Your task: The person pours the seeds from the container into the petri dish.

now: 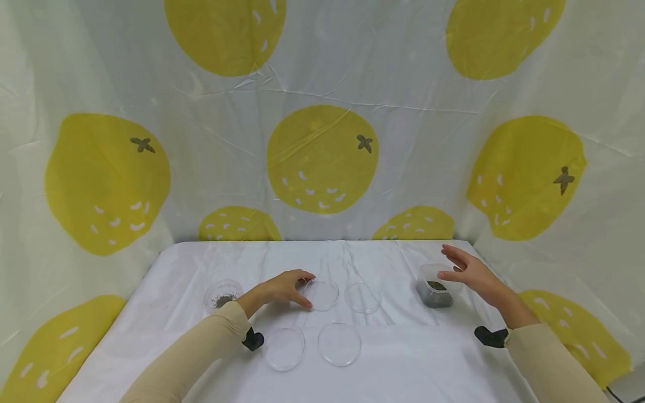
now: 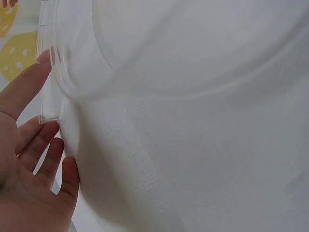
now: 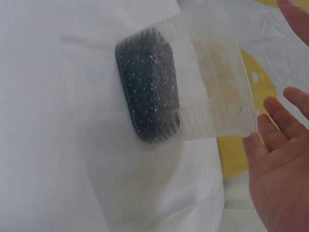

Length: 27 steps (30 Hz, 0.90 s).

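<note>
My left hand [image 1: 283, 286] grips a clear round petri dish [image 1: 322, 307] at its left edge, in the middle of the table. In the left wrist view, thumb and fingertips [image 2: 48, 128] meet the dish's side [image 2: 44, 104]. My right hand [image 1: 473, 275] is by the rim of a clear plastic tub [image 1: 423, 271], thumb spread from the fingers. The tub holds dark grey granules [image 3: 147, 84] with pale specks, and a small green patch shows inside it. In the right wrist view, the fingers [image 3: 275, 123] are close to the rim; whether they touch it I cannot tell.
Another clear dish [image 1: 364, 311] lies right of the held one. Two more clear round pieces, one left [image 1: 284, 370] and one right [image 1: 340, 365], lie nearer me. A dish [image 1: 206, 294] with grey bits stands behind my left forearm. A lemon-print curtain [image 1: 322, 84] surrounds the white-covered table [image 1: 403, 369].
</note>
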### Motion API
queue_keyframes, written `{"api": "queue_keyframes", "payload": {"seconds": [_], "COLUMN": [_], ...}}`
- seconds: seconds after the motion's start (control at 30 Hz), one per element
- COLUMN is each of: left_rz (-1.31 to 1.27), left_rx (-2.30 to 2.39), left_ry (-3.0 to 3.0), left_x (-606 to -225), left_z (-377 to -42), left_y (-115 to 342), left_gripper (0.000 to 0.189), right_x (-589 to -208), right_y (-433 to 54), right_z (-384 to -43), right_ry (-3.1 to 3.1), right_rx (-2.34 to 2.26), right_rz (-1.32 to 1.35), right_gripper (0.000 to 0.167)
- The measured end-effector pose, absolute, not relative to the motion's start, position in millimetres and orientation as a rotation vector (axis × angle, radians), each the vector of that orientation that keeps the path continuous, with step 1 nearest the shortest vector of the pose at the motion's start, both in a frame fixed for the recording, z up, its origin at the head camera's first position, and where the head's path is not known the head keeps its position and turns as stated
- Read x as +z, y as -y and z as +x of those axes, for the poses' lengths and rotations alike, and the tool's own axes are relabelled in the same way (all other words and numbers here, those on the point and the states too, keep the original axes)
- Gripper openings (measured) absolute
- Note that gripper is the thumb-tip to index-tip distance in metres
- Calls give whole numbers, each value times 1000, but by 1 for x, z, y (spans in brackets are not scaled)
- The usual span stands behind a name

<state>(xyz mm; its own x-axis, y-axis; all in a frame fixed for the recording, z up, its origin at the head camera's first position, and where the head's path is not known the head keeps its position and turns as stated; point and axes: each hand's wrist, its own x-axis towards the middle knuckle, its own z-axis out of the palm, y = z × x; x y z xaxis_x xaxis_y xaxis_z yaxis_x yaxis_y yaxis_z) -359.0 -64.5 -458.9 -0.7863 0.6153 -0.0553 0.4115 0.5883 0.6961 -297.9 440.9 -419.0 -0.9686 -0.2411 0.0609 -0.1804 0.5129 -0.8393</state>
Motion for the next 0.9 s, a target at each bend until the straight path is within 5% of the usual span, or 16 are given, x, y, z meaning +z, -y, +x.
{"api": "queue_keyframes", "payload": {"seconds": [0.33, 0.9], "left_rz": [859, 813], "left_rx": [954, 955], "left_ry": [-2558, -2538], "left_x": [-460, -460], "left_z": [-362, -365], "left_y": [66, 65], "left_gripper": [74, 77], "right_x": [-455, -471], "right_y": [-460, -465], "right_z": [-299, -302], "right_ry": [-2392, -2395], "right_rx": [-1487, -1592], "right_rz": [-418, -466], "right_gripper": [99, 85]}}
